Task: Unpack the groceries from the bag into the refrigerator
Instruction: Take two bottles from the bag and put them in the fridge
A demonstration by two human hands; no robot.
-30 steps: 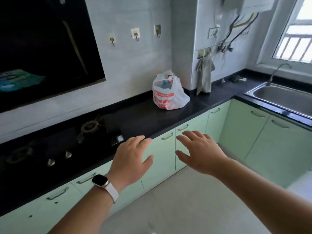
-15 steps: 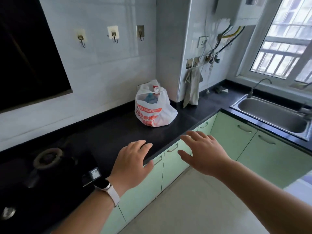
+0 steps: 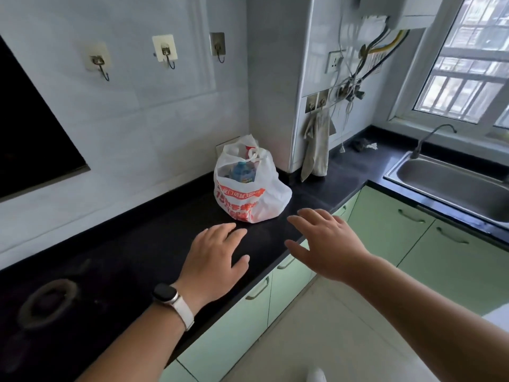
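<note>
Bag stands far on the tabletop, handles up. Left hand and right hand hover near it, fingers spread, empty, likely lining up for the handles.

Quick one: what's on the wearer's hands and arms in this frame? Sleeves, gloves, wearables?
Both forearms are bare to the frame edge, no sleeves in view. No gloves or rings visible. The left hand has a smartwatch at the wrist: dark rounded-rectangle face, pale strap. The right hand wears nothing.
</note>
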